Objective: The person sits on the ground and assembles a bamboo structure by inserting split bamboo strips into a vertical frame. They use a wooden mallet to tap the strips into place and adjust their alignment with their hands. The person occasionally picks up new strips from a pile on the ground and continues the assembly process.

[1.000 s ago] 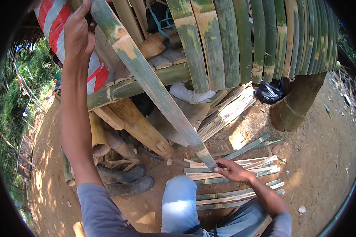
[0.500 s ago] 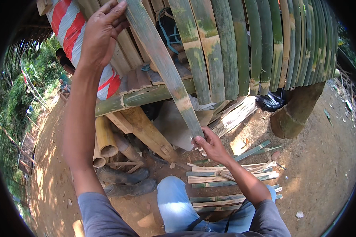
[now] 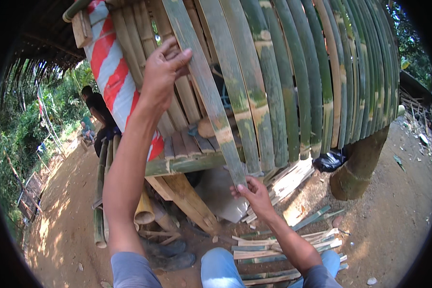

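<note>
A long green bamboo slat (image 3: pixel 211 103) slants down in front of a raised bamboo frame, left of the slats in its wall. My right hand (image 3: pixel 255 194) grips its lower end, with the thumb on the front face. Higher up, my left hand (image 3: pixel 162 72) is at the slat's left edge, thumb tip touching or nearly touching it. Its fingers are loosely bent and apart; whether some pass behind the slat is hard to see. Close to the right of this slat, the wall slats (image 3: pixel 254 115) hang side by side.
A post wrapped in red and white (image 3: pixel 113 72) stands left of a bamboo crossbar (image 3: pixel 189 164). Cut strips (image 3: pixel 278 247) lie by my knees. A thick bamboo post (image 3: pixel 353 177) supports the right side. Dark boots (image 3: pixel 170 254) lie below; a person (image 3: pixel 101 110) is at far left.
The slat now stands closer against the wall slats. My left hand has come lower along it, its grip looser. My right hand still holds the lower end. The view has tilted up.
</note>
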### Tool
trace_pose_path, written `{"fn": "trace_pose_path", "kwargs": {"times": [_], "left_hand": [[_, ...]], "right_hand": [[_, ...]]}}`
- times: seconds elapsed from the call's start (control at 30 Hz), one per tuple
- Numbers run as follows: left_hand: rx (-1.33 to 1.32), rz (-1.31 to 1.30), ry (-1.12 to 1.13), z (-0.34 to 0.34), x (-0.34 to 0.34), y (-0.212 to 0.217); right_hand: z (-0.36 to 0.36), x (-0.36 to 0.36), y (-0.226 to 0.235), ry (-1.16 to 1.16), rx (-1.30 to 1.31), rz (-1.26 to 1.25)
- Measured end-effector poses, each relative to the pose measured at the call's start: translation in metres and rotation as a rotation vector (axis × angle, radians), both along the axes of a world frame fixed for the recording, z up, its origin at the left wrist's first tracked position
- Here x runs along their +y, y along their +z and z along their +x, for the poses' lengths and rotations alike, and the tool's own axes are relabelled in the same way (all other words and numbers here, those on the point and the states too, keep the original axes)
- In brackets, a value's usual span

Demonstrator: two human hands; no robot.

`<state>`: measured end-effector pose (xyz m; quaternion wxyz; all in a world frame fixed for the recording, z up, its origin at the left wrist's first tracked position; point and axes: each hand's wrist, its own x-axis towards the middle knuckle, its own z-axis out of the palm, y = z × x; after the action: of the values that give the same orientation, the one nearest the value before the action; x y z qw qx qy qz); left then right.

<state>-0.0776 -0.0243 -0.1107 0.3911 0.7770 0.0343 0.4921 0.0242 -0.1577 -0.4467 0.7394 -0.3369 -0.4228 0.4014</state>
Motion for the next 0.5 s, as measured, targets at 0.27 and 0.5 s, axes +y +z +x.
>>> {"fn": "trace_pose_path", "kwargs": {"times": [0.27, 0.5], "left_hand": [[-0.074, -0.024, -0.099, 0.008, -0.005, 0.018], [-0.046, 0.024, -0.099, 0.014, -0.008, 0.035]], "right_hand": [[-0.001, 0.001, 0.004, 0.047, 0.244, 0.076], [-0.005, 0.004, 0.009, 0.023, 0.353, 0.081]]}}
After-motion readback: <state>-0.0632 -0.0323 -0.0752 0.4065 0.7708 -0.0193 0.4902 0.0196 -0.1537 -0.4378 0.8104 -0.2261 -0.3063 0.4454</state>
